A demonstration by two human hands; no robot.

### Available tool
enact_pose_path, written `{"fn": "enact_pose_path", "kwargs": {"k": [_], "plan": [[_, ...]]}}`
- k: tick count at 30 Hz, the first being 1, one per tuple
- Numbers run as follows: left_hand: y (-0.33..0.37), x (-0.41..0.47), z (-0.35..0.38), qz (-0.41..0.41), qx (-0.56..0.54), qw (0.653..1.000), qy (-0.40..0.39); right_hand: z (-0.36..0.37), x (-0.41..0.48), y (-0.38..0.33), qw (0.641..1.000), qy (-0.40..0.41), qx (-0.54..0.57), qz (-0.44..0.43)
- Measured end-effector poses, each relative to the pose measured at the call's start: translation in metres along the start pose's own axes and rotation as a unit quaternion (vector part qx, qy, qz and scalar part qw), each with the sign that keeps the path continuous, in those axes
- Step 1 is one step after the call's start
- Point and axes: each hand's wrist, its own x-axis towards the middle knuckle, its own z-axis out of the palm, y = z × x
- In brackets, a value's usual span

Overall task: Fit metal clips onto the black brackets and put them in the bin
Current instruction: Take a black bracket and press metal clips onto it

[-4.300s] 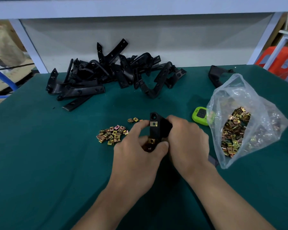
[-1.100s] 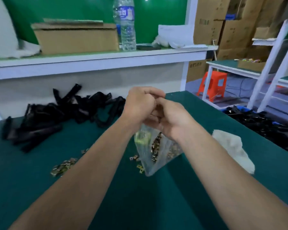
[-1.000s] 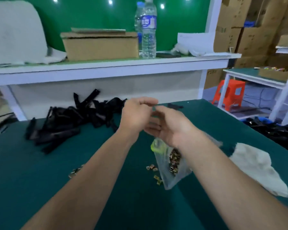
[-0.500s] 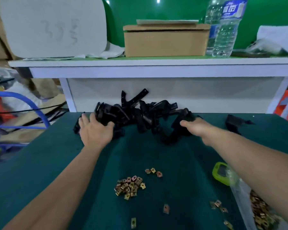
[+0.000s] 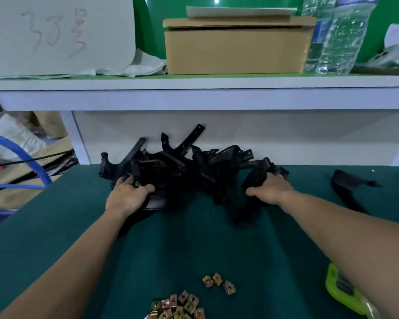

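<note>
A heap of black brackets lies at the far edge of the green table. My left hand grips brackets at the heap's left side, fingers curled into them. My right hand grips a black bracket at the heap's right end. A small pile of brass-coloured metal clips lies near the front edge, with three loose clips just beyond it. One more black bracket lies alone at the right.
A lime-green device sits at the front right beside my right forearm. A white shelf overhangs the table's back, carrying a cardboard box, water bottles and a white board. A blue tube curves at the left.
Both hands left the clip bag, reached to the bracket heap, and now curl round brackets and draw the heap toward me. The view has dropped closer to the heap.
</note>
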Motion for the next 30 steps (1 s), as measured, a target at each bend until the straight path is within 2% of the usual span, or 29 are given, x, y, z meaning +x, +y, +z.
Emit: {"fn": "enact_pose_path", "kwargs": {"k": [3,5,7,10,14,15,17,18,20,22,24,25,26,28,29,30], "plan": [[0.021,-0.014,0.014,0.027,-0.041,0.998,-0.041,0.010,-0.015,-0.015,0.994,-0.029,-0.099,-0.041],[0.034,-0.027,0.029,0.038,-0.071,0.995,-0.066,0.010,-0.030,-0.024,0.991,-0.053,-0.120,-0.028],[0.048,-0.040,0.045,0.057,-0.086,0.991,-0.087,0.008,-0.046,-0.025,0.995,-0.054,-0.078,-0.003],[0.065,-0.059,0.064,0.075,-0.097,0.987,-0.104,0.001,-0.063,-0.025,0.995,-0.024,0.096,0.025],[0.069,-0.089,0.054,0.074,-0.096,0.993,0.010,-0.018,-0.092,-0.025,0.966,0.044,0.240,0.079],[0.069,-0.100,0.048,0.086,-0.095,0.991,0.036,-0.024,-0.101,-0.025,0.952,0.042,0.291,0.089],[0.068,-0.129,0.035,0.114,-0.129,0.984,0.043,-0.030,-0.129,-0.023,0.897,-0.021,0.430,0.099],[0.066,-0.146,0.030,0.129,-0.159,0.978,0.029,-0.031,-0.147,-0.022,0.872,-0.053,0.479,0.083],[0.062,-0.183,0.024,0.150,-0.233,0.960,-0.031,-0.024,-0.179,-0.020,0.854,-0.069,0.516,0.012],[0.059,-0.224,0.020,0.149,-0.327,0.924,-0.132,-0.010,-0.205,-0.021,0.832,-0.031,0.553,-0.041],[0.057,-0.259,0.021,0.107,-0.404,0.878,-0.234,0.009,-0.223,-0.019,0.785,0.041,0.616,-0.053],[0.054,-0.273,0.023,0.102,-0.426,0.861,-0.259,0.020,-0.229,-0.016,0.761,0.084,0.641,-0.042],[0.050,-0.284,0.026,0.112,-0.431,0.856,-0.264,0.029,-0.234,-0.014,0.737,0.123,0.664,-0.019],[0.040,-0.299,0.031,0.133,-0.401,0.876,-0.234,0.048,-0.244,-0.007,0.692,0.158,0.703,0.025],[0.034,-0.302,0.032,0.136,-0.380,0.889,-0.217,0.057,-0.249,-0.003,0.679,0.156,0.717,0.039],[0.029,-0.303,0.030,0.137,-0.360,0.900,-0.205,0.065,-0.253,0.002,0.684,0.148,0.713,0.044]]}}
